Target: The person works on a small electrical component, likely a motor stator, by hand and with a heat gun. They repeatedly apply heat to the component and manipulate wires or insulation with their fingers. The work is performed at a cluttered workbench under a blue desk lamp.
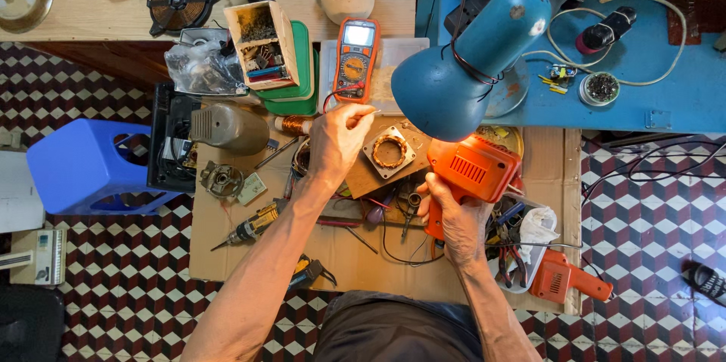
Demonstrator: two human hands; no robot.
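Right hand (452, 214) wrapped tight around the grip of an orange soldering gun (470, 174), low at the middle of the cardboard-covered bench (257, 260). Left hand (338, 137) pinched shut on a thin strand of solder wire (368, 113), held up just under the orange multimeter (355, 58).

Crowded all round: blue desk lamp (465, 59) hanging right over the gun's front end and hiding its tip; square plate with a copper coil (389, 151) between the two hands; grey motor housing (229, 127) and cordless drill (253, 226) off to the left; a second orange tool (566, 277) and pliers (508, 256) to the right; cardboard box of parts (261, 44) above.

Left forearm stretched long and diagonal from the lower left, wrist bent inward. Right forearm short, rising from below, knuckles toward the camera.

Gun's long axis tilted, running from lower left at the grip to upper right, body angled toward the lamp shade. Wire lying nearly level, pointing right.
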